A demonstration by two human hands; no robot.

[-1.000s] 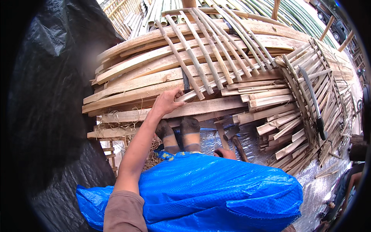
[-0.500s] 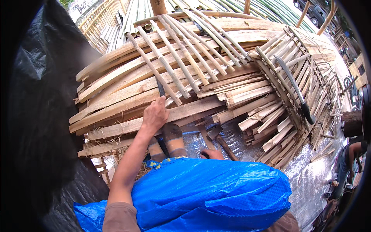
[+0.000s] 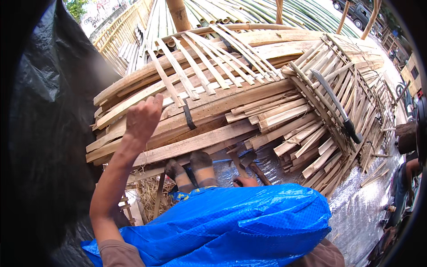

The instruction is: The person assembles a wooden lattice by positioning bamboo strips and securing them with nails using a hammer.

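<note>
My left hand (image 3: 144, 118) is raised over the left part of the plank pile, fingers curled in; what they hold, if anything, is hidden. It is nearest the leftmost of several split bamboo strips (image 3: 165, 80) that lie side by side across the planks (image 3: 209, 135). A short black strap (image 3: 189, 117) lies over the planks by that strip's lower end. My right hand (image 3: 245, 181) shows only in part above the blue tarp (image 3: 249, 222) on my lap, closed around something dark at its end. Beside it are a wooden handle (image 3: 239, 165) and a dark piece (image 3: 247, 158).
A large knife with a black handle (image 3: 336, 104) rests on the bamboo lattice (image 3: 342, 75) at right. Split bamboo pieces (image 3: 284, 118) are stacked below it. Black sheeting (image 3: 49, 133) hangs at left. Bamboo poles (image 3: 213, 13) lie behind. Another person (image 3: 407, 178) is at far right.
My left hand has moved left and away from the black strap, which now shows whole on the planks. The view has shifted slightly. My right hand has stayed by the tarp.
</note>
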